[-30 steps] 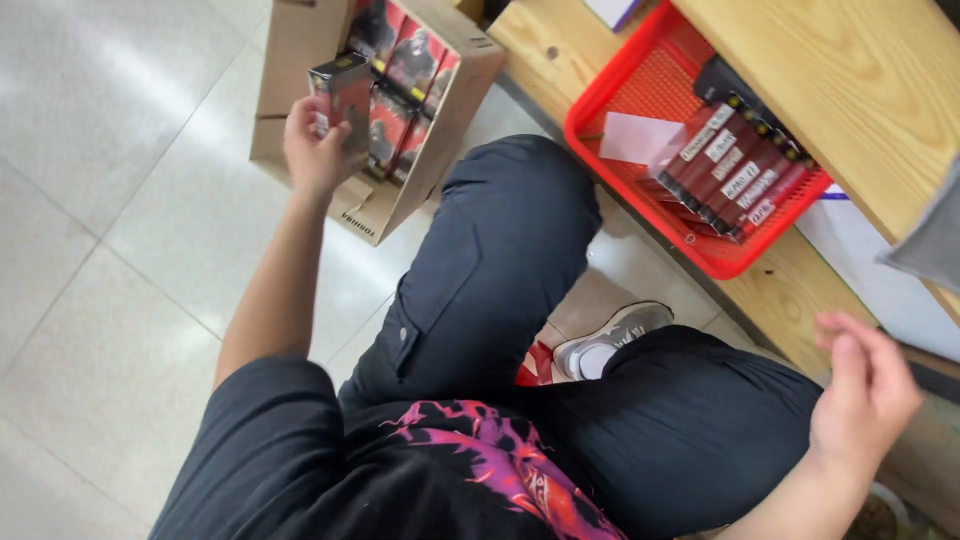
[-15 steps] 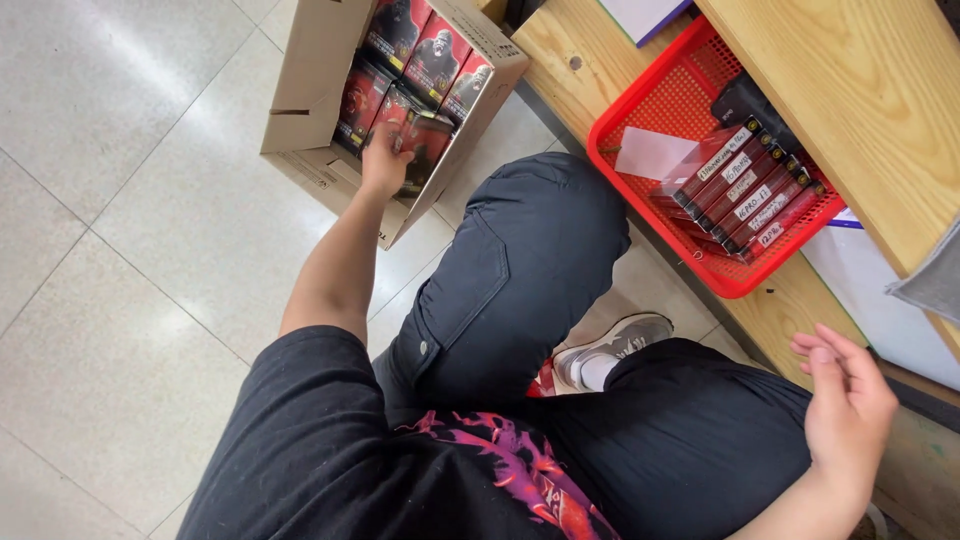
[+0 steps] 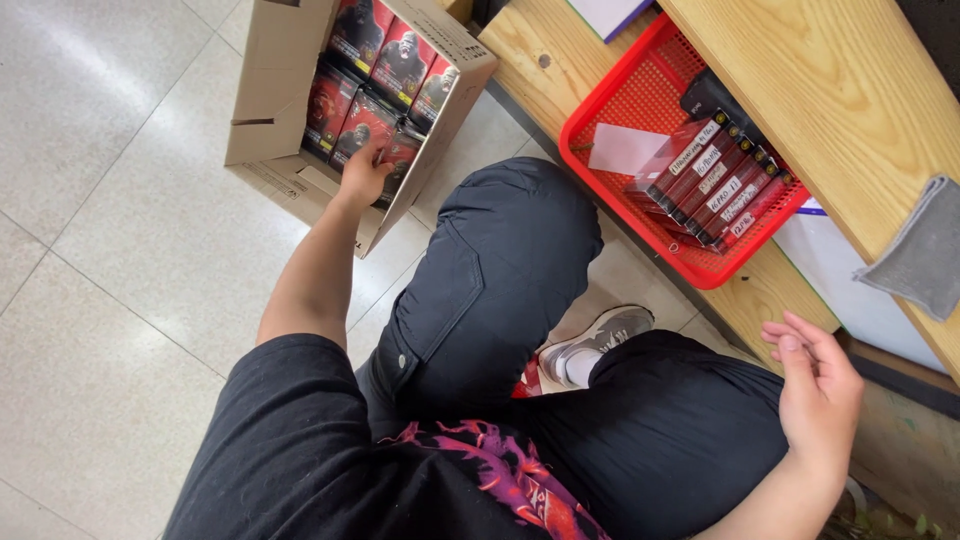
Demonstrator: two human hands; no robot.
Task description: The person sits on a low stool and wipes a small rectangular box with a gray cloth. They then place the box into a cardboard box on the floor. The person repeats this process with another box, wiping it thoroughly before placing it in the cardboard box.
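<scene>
My left hand (image 3: 362, 172) reaches into an open cardboard box (image 3: 268, 110) on the tiled floor and grips one of the several red-and-black packs (image 3: 385, 62) packed inside it. My right hand (image 3: 818, 392) hangs open and empty at the lower right, beside my knee and below the wooden shelf (image 3: 770, 290). A red plastic basket (image 3: 640, 100) sits on that shelf with a row of dark red packs (image 3: 715, 185) and a white slip of paper (image 3: 622, 150) in it. I am squatting, in black trousers.
A second wooden board (image 3: 830, 90) runs above the basket. A grey cloth (image 3: 922, 262) hangs over its edge at the right. My grey shoe (image 3: 600, 340) shows between my legs. Light floor tiles (image 3: 120, 250) spread to the left.
My left hand, which held a pack up above the box, has gone down into the box. My right hand has dropped a little and stayed open.
</scene>
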